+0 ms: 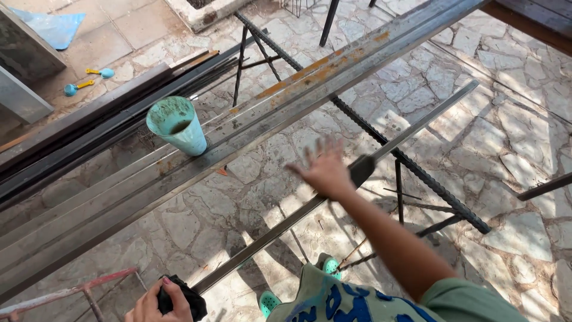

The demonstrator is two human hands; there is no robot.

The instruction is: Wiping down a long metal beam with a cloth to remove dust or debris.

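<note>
Steel bar (333, 200) lies under your spread right hand (325, 170) while your left hand (156, 303) clenches a black rag (186, 300) at its near end, wiping barely begun.

Long grey steel bar (333, 194) lying diagonally; black rag (182, 298) bunched at near end.

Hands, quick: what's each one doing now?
Left hand: closed around a crumpled black cloth.
Right hand: open, fingers spread, blurred, over the long thin grey metal bar.
</note>
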